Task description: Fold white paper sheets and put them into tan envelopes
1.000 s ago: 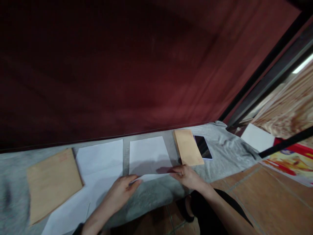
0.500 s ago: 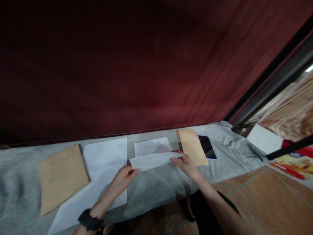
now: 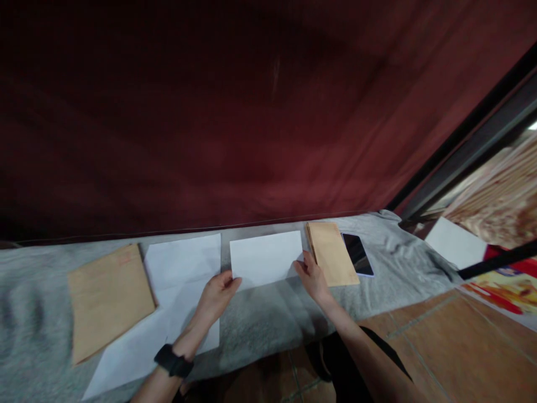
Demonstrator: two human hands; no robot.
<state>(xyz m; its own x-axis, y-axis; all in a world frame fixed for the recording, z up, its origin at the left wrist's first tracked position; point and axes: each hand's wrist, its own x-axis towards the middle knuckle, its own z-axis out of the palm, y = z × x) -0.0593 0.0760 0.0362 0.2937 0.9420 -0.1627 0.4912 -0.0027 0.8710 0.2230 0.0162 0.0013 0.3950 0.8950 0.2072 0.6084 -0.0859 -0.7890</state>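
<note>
A folded sheet of white paper (image 3: 267,258) spans the gap between my hands, its broad face turned up. My left hand (image 3: 218,292) pinches its lower left corner between thumb and fingers. On the other side, my right hand (image 3: 311,275) is closed on the right edge near the lower corner. Whatever lies under this paper is hidden. Left of it, larger white sheets (image 3: 184,260) with creases lie overlapping, partly below my left forearm. A stack of narrow brown envelopes (image 3: 333,254) is just beyond my right hand.
A wide brown envelope (image 3: 111,302) lies on the white sheets at left. The phone (image 3: 356,254) rests beside the narrow envelopes. Grey cloth (image 3: 260,324) covers the long surface, which a dark red curtain (image 3: 251,140) backs. Tiled floor (image 3: 423,336) shows at right, with a colourful printed box (image 3: 503,285).
The folded paper has tilted from nearly edge-on to face up and moved over the smaller white sheet behind it. My right hand has shifted slightly left and down.
</note>
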